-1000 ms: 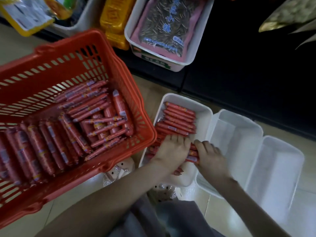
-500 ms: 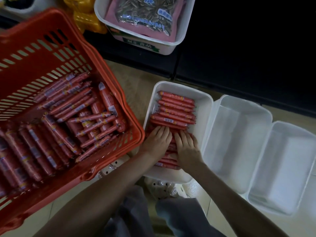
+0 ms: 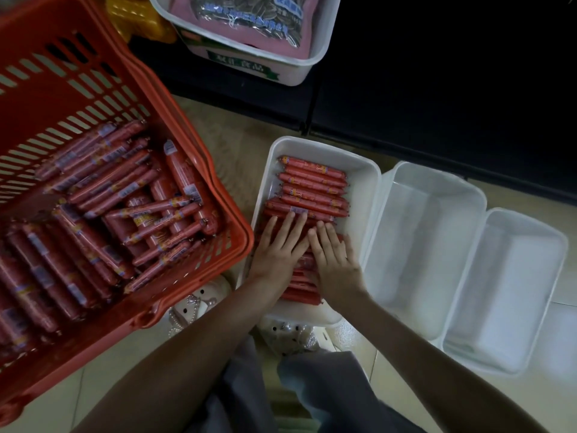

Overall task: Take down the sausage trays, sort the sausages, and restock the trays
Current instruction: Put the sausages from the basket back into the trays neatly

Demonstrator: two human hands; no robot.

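A white tray [image 3: 365,179] lies on the floor in the middle, holding a row of red sausages [image 3: 313,182] laid crosswise. My left hand [image 3: 278,248] and my right hand [image 3: 332,260] lie flat side by side on the nearer sausages in that tray, fingers straight and pressing down. The sausages under my palms are mostly hidden. To the left stands a red basket [image 3: 93,89] with several loose red sausages [image 3: 125,201] of thin and thick sizes heaped inside.
Two empty white trays [image 3: 402,189] [image 3: 559,245] sit side by side right of the filled one. A white bin with a seed packet [image 3: 249,14] rests on the dark lower shelf [image 3: 437,73] behind. My knees and decorated shoes [image 3: 199,304] are just below the tray.
My right hand has moved from the tray's right side to lie next to the left hand. Both hands slid forward, flattening onto the sausages. The view has shifted slightly downward.
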